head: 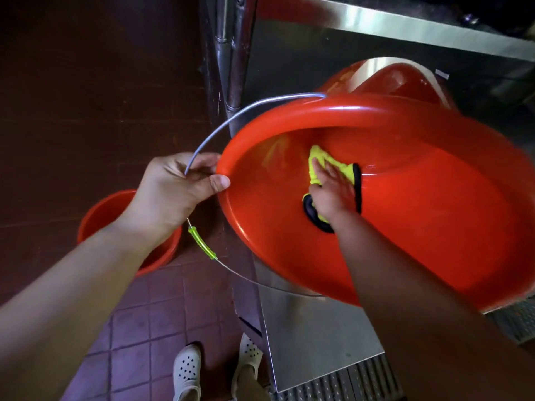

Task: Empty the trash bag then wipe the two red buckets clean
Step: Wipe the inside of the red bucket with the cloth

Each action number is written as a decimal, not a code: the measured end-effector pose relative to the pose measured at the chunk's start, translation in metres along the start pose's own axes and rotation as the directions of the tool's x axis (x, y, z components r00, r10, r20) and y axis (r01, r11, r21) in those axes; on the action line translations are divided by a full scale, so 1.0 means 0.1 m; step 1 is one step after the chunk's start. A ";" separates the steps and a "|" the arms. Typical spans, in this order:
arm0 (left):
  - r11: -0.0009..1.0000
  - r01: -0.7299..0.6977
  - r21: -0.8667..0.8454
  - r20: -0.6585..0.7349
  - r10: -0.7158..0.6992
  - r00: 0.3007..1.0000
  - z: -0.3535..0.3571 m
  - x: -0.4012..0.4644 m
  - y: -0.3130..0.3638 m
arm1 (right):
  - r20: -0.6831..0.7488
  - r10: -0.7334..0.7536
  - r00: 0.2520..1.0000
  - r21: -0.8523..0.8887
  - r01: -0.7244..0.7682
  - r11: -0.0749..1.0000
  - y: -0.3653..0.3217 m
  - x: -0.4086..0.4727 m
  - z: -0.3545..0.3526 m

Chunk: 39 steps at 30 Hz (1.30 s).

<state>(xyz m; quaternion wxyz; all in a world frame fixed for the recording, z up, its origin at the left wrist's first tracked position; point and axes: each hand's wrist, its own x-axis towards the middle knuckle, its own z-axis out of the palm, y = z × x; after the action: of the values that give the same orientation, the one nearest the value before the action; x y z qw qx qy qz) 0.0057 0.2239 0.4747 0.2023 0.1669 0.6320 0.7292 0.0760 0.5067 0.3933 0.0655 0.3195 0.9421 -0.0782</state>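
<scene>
A large red bucket [419, 215] is tilted with its opening toward me, over a steel counter. My left hand [173, 192] grips its rim at the left edge, with the wire handle [231, 120] running through the fingers. My right hand [333, 192] is inside the bucket, fingers flat, pressing a yellow cloth with black trim [321, 160] against the inner wall. A second red bucket [101, 218] stands on the floor at the left, partly hidden by my left forearm.
A steel counter [312, 328] with a grated edge runs along the right. Its polished back panel [289, 53] reflects the bucket. Steel pipes [231, 53] stand behind. Red floor tiles [139, 328] lie below, and my feet in white clogs [188, 369] are at the bottom.
</scene>
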 end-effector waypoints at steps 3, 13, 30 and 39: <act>0.992 0.019 -0.123 -0.067 -0.028 0.997 0.04 -0.08 -0.11 | 0.040 0.056 0.998 -0.033 -0.055 0.998 -0.01 0.15 0.04; 0.983 0.109 -0.148 -0.220 -0.140 0.965 0.11 -0.27 -0.42 | -0.070 -0.188 0.980 0.111 0.195 0.975 -0.59 -0.68 0.14; 0.998 -0.033 0.062 0.020 0.032 0.999 -0.04 0.04 0.10 | 0.025 -0.058 0.998 -0.077 0.060 0.995 0.01 0.00 -0.05; 0.962 0.168 -0.214 -0.143 -0.201 0.969 0.17 -0.39 -0.44 | 0.096 0.006 0.995 -0.074 0.001 0.997 -0.05 0.08 -0.02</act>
<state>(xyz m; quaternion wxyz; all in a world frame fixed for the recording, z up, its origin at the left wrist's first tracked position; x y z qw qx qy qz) 0.0513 0.2246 0.4338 0.2329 0.0256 0.5826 0.7782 0.0666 0.5076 0.3945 0.1225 0.3138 0.9397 -0.0586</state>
